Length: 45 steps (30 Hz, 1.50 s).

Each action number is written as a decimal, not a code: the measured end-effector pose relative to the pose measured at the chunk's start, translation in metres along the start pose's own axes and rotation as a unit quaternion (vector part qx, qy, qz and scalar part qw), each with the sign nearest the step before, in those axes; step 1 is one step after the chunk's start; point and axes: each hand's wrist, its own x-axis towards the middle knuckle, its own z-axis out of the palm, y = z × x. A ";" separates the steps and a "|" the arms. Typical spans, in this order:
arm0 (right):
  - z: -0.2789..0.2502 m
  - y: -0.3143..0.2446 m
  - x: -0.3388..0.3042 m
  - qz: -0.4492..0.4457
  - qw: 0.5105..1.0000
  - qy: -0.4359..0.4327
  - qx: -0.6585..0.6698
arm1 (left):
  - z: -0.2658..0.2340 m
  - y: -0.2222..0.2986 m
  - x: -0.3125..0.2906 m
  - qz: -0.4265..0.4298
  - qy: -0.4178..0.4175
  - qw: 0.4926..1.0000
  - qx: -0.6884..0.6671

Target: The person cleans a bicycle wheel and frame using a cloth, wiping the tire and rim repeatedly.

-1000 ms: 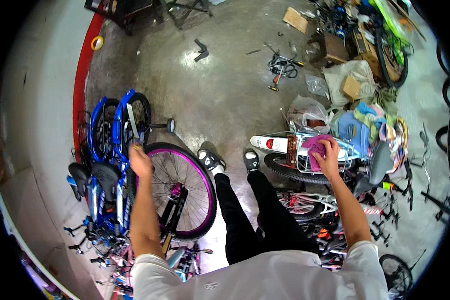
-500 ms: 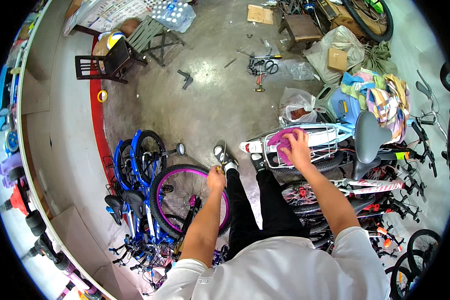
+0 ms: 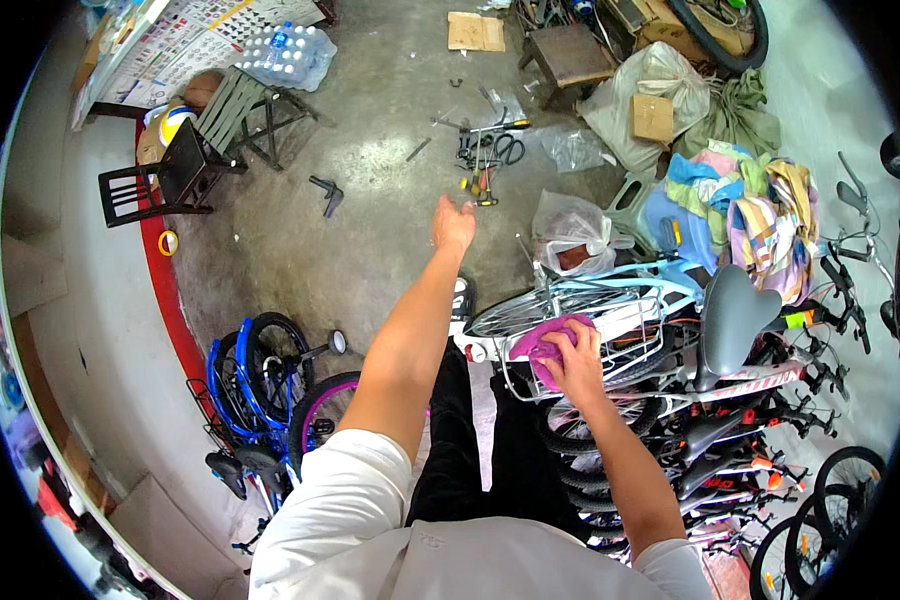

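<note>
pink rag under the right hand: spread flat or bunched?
Bunched. The pink rag sits crumpled in folds under the right hand, pressed on the white wire rack of the bicycle. The left hand is raised, open and empty.

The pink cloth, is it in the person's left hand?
No, the right hand presses the pink cloth on the bike's wire rack; the left hand is empty.

The person wears a white short-sleeved shirt [image 3: 450,545] — sleeves ending above the elbows, forearms bare — and black trousers [image 3: 470,450]. The left hand [image 3: 454,224] and right hand [image 3: 575,362] are bare — no gloves, and seemingly no watch or rings.
</note>
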 end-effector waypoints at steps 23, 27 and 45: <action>-0.040 -0.007 -0.001 0.011 0.999 -0.045 0.000 | -0.182 -0.177 -0.145 0.003 -0.358 0.904 0.233; -0.072 -0.029 0.013 -0.020 0.999 0.025 -0.044 | -0.153 -0.200 -0.073 0.007 -0.338 0.923 0.185; -0.044 0.090 0.120 0.086 0.992 -0.027 -0.092 | 0.235 -0.091 0.171 0.195 -0.335 0.844 0.370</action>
